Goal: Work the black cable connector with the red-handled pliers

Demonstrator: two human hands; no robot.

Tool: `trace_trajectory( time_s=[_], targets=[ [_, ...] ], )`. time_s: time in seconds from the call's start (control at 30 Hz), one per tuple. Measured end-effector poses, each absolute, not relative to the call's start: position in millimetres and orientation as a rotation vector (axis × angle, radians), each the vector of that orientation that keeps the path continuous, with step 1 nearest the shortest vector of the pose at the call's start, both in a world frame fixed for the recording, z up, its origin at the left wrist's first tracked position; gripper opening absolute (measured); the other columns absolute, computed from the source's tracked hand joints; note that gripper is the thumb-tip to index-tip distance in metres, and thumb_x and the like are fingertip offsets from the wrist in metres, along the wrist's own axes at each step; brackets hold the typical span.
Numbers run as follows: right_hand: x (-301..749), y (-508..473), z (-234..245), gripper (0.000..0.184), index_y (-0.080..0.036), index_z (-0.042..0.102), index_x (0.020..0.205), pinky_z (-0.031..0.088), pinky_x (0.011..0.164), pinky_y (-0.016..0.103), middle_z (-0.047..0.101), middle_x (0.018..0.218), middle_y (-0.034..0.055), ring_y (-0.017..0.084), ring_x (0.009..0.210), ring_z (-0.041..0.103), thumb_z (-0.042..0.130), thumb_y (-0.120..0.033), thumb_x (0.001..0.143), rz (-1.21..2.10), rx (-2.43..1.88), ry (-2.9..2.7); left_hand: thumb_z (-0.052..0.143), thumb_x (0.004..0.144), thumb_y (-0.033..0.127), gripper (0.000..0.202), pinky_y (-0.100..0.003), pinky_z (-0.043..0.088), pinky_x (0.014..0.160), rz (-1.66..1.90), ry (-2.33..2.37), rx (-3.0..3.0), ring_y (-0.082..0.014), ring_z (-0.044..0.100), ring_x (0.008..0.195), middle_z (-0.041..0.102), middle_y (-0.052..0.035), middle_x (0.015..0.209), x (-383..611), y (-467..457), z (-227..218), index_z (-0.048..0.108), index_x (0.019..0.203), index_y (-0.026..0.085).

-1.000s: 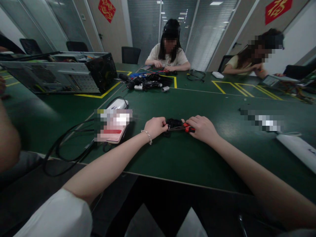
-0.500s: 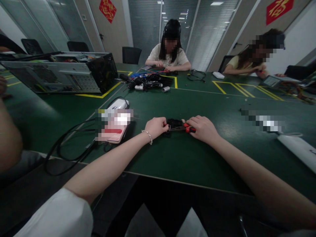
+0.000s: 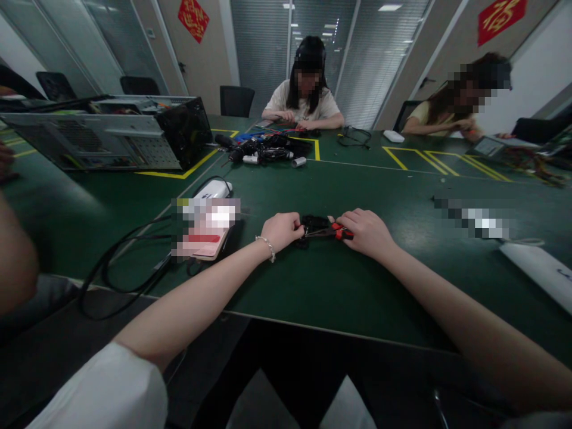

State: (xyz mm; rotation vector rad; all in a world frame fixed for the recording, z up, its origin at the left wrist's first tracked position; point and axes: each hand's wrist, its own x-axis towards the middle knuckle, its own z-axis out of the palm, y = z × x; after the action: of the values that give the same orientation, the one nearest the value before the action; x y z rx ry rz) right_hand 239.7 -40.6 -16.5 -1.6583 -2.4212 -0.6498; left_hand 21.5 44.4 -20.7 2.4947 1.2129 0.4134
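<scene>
My left hand (image 3: 281, 230), with a bead bracelet on its wrist, is closed on the left end of a small black part (image 3: 314, 224) lying on the green table (image 3: 313, 280). My right hand (image 3: 365, 231) is closed round a red-handled tool (image 3: 338, 232) whose metal tip points left into the black part. Both hands rest on the table, close together, and the fingers hide much of the part.
Left of my hands lie a pink phone (image 3: 203, 244), a white power bank (image 3: 213, 189) and looped black cables (image 3: 120, 262). An open computer case (image 3: 111, 131) stands at far left. Tools and parts (image 3: 263, 149) lie mid-table. Two people work across the table. A white object (image 3: 538, 271) lies at right.
</scene>
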Motion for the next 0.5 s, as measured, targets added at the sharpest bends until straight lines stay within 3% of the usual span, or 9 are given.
trace_trajectory(
  time_s=[0.5],
  targets=[
    [237.7,-42.4,-15.0,0.024,-0.013,0.06,0.091,0.034,0.064,0.031,0.062,0.091,0.0103,0.021,0.079,0.049,0.052,-0.023,0.071,-0.661,-1.66,-2.396,0.052,0.074,0.034,0.015,-0.021,0.029,0.046,0.436,1.189,2.481,-0.0112,0.052,0.057,0.06,0.0025,0.063,20.9,44.1,-19.0,0.057,0.071,0.02]
  ],
)
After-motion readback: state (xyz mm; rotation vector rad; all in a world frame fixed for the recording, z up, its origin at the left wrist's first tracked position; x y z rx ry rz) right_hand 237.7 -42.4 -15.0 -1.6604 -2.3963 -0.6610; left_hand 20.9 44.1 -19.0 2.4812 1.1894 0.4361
